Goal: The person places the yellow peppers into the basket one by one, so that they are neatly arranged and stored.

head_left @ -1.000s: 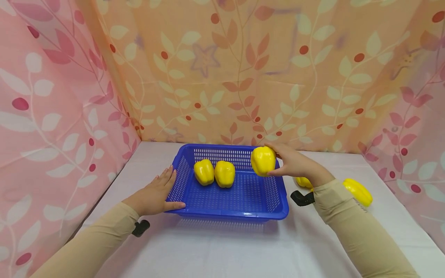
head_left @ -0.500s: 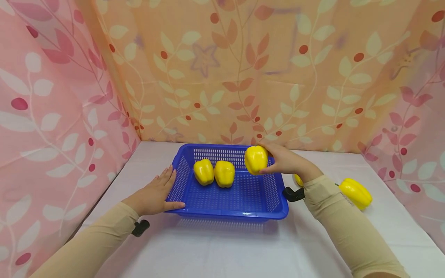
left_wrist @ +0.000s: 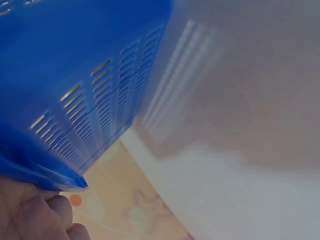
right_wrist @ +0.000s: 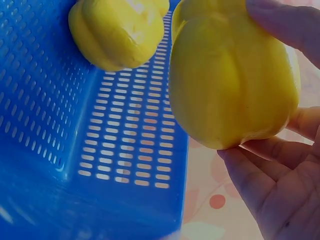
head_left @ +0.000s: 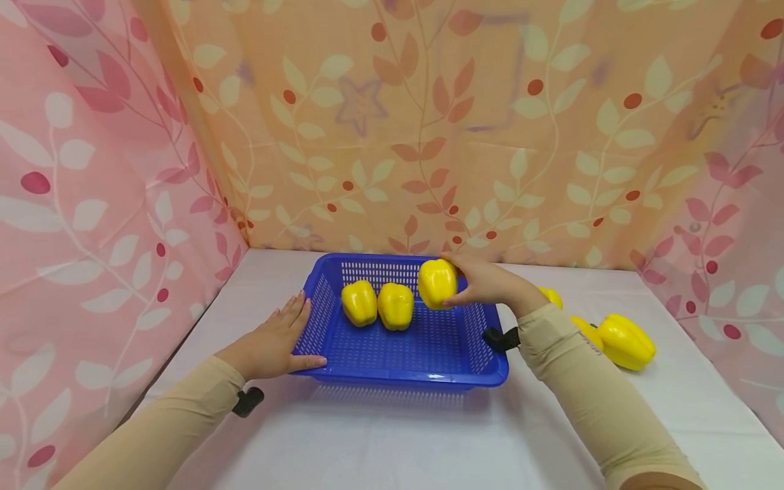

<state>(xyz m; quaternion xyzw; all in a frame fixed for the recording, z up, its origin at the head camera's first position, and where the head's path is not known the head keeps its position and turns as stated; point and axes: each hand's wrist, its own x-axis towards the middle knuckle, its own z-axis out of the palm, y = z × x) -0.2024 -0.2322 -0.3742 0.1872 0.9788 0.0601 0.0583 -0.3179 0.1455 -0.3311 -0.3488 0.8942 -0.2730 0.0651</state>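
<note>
A yellow bell pepper (head_left: 437,284) is held between the thumb and fingers of my right hand (head_left: 486,282), up over the right part of a blue plastic basket (head_left: 392,376). The right wrist view shows this bell pepper (right_wrist: 232,80) above the basket's slotted wall. Inside the basket, two more yellow bell peppers (head_left: 395,307) lie side by side at the left. My left hand (head_left: 272,344) rests on the basket's left end, its fingers straight along the side and its thumb on the front rim. In the left wrist view, fingers (left_wrist: 59,210) touch the rim.
Several yellow bell peppers (head_left: 626,341) lie on the white-covered table (head_left: 392,442) right of the basket, partly hidden by my right sleeve (head_left: 588,381). A patterned curtain (head_left: 404,136) closes off the back, with pink ones at both sides.
My right hand has carried the held bell pepper left, from over the basket's right end toward the two inside. More bell peppers show behind the right sleeve. The left hand and basket stay put.
</note>
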